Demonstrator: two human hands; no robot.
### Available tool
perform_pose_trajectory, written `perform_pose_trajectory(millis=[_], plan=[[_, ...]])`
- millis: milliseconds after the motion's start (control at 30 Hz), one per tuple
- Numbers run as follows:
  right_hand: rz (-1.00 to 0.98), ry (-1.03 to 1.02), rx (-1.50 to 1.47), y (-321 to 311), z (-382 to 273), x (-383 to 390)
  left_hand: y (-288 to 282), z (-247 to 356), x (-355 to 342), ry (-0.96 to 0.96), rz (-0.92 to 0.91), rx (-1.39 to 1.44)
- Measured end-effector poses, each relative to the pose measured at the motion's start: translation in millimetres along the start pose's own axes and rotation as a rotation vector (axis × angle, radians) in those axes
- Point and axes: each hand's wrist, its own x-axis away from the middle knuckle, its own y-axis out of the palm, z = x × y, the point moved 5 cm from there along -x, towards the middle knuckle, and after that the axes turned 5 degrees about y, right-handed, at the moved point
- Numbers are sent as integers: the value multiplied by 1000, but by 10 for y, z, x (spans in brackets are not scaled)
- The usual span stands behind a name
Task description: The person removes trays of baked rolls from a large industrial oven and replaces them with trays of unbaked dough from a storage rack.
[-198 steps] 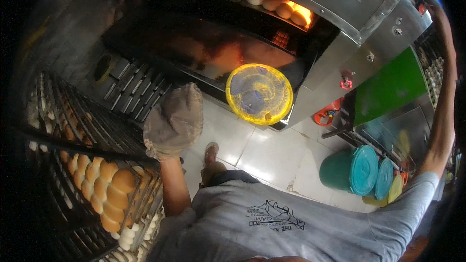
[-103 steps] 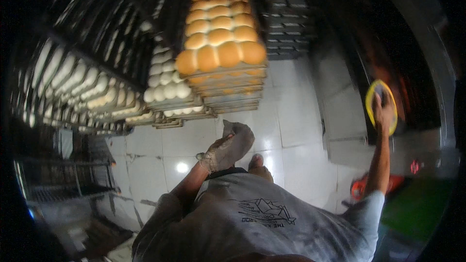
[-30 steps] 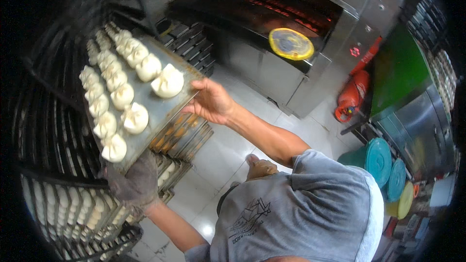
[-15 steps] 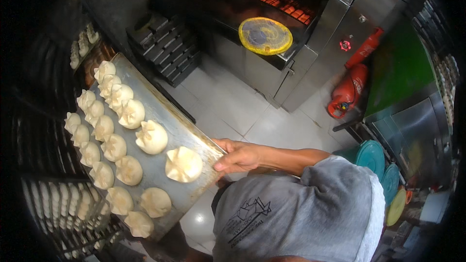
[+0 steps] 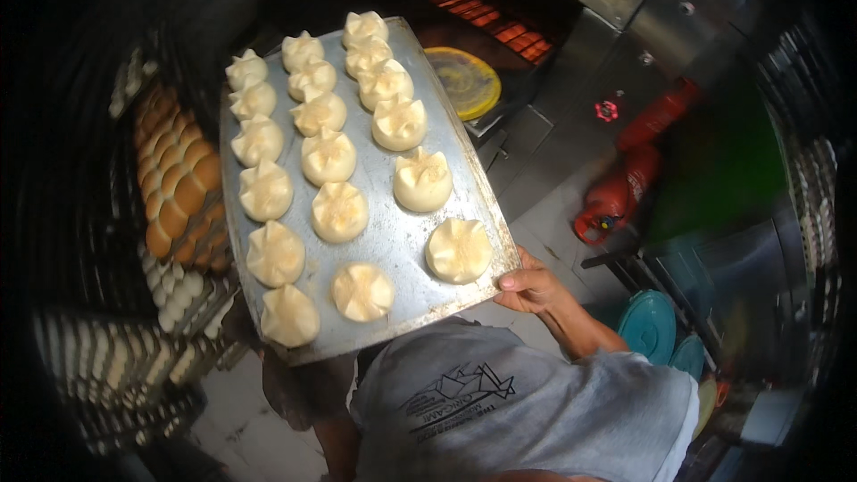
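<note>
A metal baking tray (image 5: 384, 219) is held up in front of me, bearing rows of pale dough buns (image 5: 339, 211) with pinched, pointed tops. At the tray's near right corner, my right hand (image 5: 528, 286) is closed on the edge, thumb on top and fingers underneath. My left arm (image 5: 339, 444) reaches up beneath the tray's near left side, where the tray and shadow hide the hand and its fingers. Beyond the tray's far right edge lies a round yellow-rimmed disc (image 5: 464, 82) on the ledge of the oven (image 5: 536, 116), whose inside glows orange.
Racks on the left hold browned buns (image 5: 177, 180) and several rows of pale ones (image 5: 170, 290). Red gas cylinders (image 5: 616, 196) stand right of the oven, below a red valve knob (image 5: 606, 111). Teal lidded bins (image 5: 648, 328) are at the right, beside a metal cabinet (image 5: 741, 286).
The tray has swung right and away from me, now covering part of the oven front. My right hand moved right with it. The browned buns on the left rack have come into fuller view.
</note>
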Motion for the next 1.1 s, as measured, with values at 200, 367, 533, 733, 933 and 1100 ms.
perform_pose_trajectory(millis=[200,367,533,733,933,1100], plan=[[78,-170,16,-102,-83,-169,587,-30,-972,230,11,192],[154,-263,35,130,177,-230,309,-12,-1143,521,211,-74],[226,-230,238,94,223,-216,255,26,-1256,723,262,-261],[1087,-727,1712,666,-1239,452,-42,105,-1303,687,303,-25],[1715,-1718,2518,2095,-2985,1355,-292,523,-1225,648,232,-44],[1882,-1609,2502,2351,-3503,1536,-218,424,-1170,749,322,-108]])
